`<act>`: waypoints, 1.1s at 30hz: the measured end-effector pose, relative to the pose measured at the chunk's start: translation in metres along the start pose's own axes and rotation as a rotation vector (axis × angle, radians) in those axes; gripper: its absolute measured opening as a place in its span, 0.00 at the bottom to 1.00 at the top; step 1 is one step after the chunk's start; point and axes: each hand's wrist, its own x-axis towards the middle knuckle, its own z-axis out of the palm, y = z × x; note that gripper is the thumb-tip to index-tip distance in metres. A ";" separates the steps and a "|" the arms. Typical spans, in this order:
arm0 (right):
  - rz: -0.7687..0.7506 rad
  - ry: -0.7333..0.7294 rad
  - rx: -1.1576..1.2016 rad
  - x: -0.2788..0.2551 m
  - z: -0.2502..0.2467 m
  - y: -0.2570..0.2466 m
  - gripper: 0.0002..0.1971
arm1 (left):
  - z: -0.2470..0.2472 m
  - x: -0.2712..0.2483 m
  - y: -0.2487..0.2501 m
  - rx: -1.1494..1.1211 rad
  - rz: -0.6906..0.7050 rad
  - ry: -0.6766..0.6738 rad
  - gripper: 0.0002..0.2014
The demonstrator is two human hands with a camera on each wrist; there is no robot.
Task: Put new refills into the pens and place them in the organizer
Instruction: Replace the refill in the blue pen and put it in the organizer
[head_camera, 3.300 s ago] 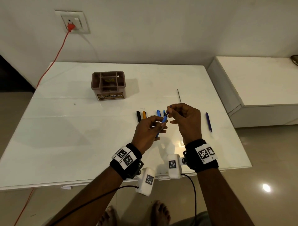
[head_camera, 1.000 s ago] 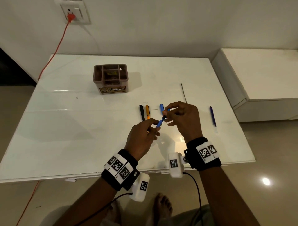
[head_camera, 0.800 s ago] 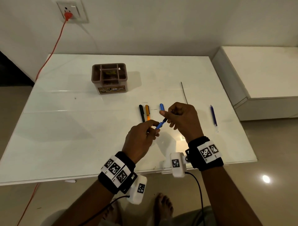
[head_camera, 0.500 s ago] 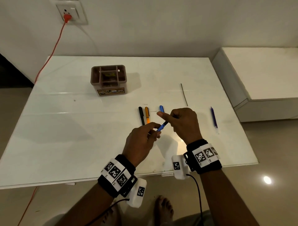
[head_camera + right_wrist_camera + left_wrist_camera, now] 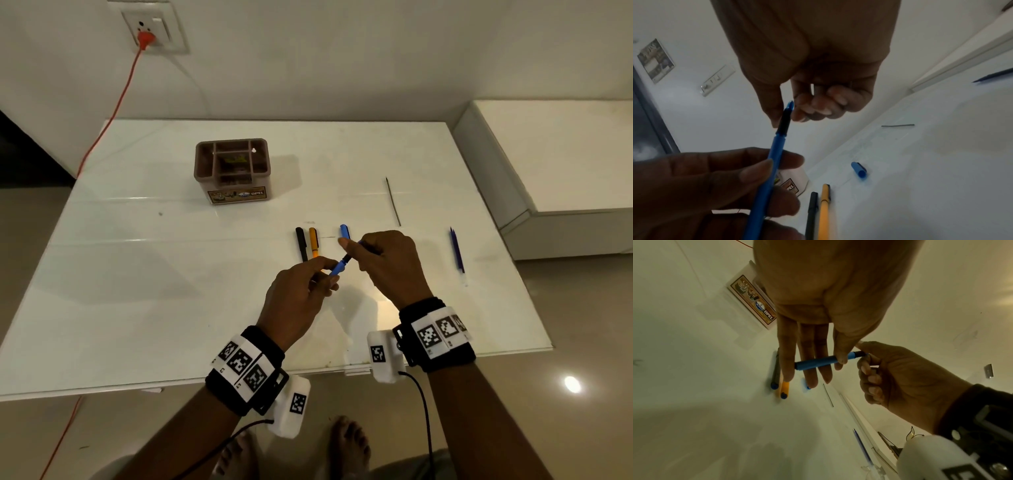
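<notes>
While the left hand [image 5: 298,294] pinches the blue pen [image 5: 818,362] by its barrel, above the table [image 5: 137,274], the pen's long axis runs up and rightward toward the right hand [image 5: 390,263], the nearer one to its black tip section [image 5: 784,121]. That hand's thumb and forefinger close on this front end, seemingly twisting it home, though its grip is partly hidden. The blue cap [image 5: 344,231] lies just beyond; the organizer [image 5: 233,171] stands well apart, far-left.

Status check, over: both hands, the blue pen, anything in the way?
Left hand holds blue pen barrel. Right hand pinches its black tip section. Organizer has no pens in it, path unobstructed. Blue cap on table.
</notes>
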 end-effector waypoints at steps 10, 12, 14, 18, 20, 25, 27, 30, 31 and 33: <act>-0.017 -0.043 0.192 0.004 0.000 -0.004 0.16 | -0.003 0.001 -0.002 0.025 0.005 0.014 0.15; -0.003 0.012 0.109 0.004 0.004 -0.002 0.25 | -0.002 0.001 -0.002 0.007 0.011 -0.002 0.15; -0.010 0.017 0.059 0.004 0.006 0.000 0.27 | -0.002 0.000 -0.001 -0.027 0.000 -0.025 0.14; -0.017 -0.049 0.181 0.002 0.000 -0.008 0.13 | -0.006 0.001 0.002 -0.122 -0.017 -0.034 0.14; -0.067 -0.095 0.230 0.001 -0.003 -0.011 0.07 | -0.008 0.002 0.002 -0.144 -0.015 -0.041 0.14; -0.078 0.033 0.097 0.002 0.006 -0.006 0.19 | -0.006 0.003 0.000 -0.130 0.001 -0.068 0.12; -0.072 0.055 0.069 0.002 0.008 -0.006 0.22 | -0.005 0.002 0.000 -0.123 0.003 -0.073 0.11; -0.098 0.053 0.120 0.000 0.004 -0.012 0.15 | -0.006 0.003 -0.001 -0.117 0.006 -0.059 0.12; -0.111 0.031 0.149 -0.001 0.002 -0.015 0.11 | -0.007 0.004 -0.001 -0.111 0.010 -0.052 0.12; -0.122 -0.016 0.204 -0.001 -0.001 -0.016 0.06 | -0.009 0.004 -0.002 -0.107 0.015 -0.043 0.12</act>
